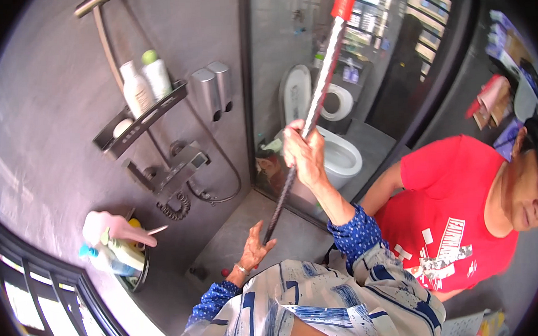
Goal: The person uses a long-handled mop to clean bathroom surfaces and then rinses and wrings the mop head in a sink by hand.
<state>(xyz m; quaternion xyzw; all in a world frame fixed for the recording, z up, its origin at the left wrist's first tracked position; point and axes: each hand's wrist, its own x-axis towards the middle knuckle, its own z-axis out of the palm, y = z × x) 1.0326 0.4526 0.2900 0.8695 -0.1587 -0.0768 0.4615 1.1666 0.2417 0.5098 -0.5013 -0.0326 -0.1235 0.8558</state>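
Observation:
A long mop-like pole [325, 75] slants from the top of the view down toward the floor, with a red grip at its upper end, a shiny silver tube and a dark twisted lower rod. My right hand [305, 150] is wrapped round it, about where the silver tube meets the twisted rod. Close to the rod's lower part is my left hand [257, 249], its fingers spread and nothing visibly held; a bracelet circles that wrist. My torso hides the pole's bottom end.
A wall shelf [140, 123] carries bottles beside shower fittings [179, 164]. A corner basket [141, 277] holds several toiletries near the barred window [40, 299]. Behind a glass panel stands a toilet [341, 157]. A person in a red shirt [449, 200] is close on my right.

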